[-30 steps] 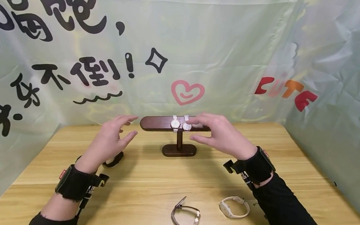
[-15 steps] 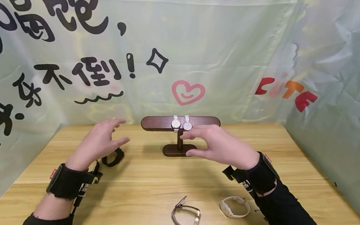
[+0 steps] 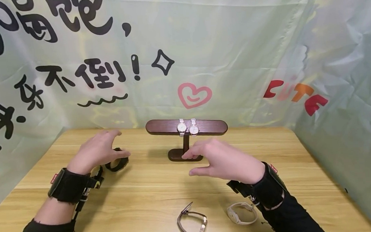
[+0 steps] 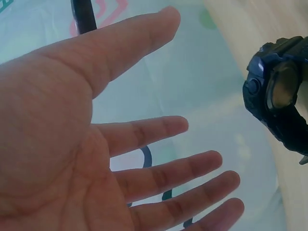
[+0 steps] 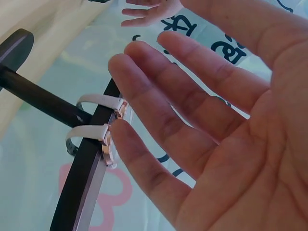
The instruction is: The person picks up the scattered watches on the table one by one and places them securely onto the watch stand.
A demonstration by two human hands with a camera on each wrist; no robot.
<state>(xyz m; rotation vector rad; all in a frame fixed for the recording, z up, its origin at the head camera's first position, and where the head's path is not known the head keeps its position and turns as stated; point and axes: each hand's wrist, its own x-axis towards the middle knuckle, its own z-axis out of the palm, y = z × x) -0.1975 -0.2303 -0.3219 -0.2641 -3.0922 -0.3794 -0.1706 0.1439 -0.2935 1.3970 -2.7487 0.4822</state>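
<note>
A dark brown wooden watch stand [image 3: 160,127] stands at the back middle of the table. Two watches with pale straps, a left one [image 3: 181,127] and a right one [image 3: 194,129], hang side by side around its bar. My right hand [image 3: 222,160] hovers in front of the stand's base, fingers relaxed and holding nothing. At the left, my left hand [image 3: 94,151] is held over the table with its fingers extended, also holding nothing. Nearest to it is a black watch [image 3: 118,164], partly hidden behind the thumb; the left wrist view shows this watch [image 4: 274,91] apart from the fingers.
Toward the front of the wooden table [image 3: 140,205] lie a brown-strapped watch [image 3: 192,223] with its strap undone and a white watch [image 3: 242,213] beside my right sleeve. A printed cloth [image 3: 233,55] hangs behind the table and along its right side.
My right hand has drawn back from the right watch on the stand, down and toward me. My left hand has moved left and lower, nearer the black watch.
</note>
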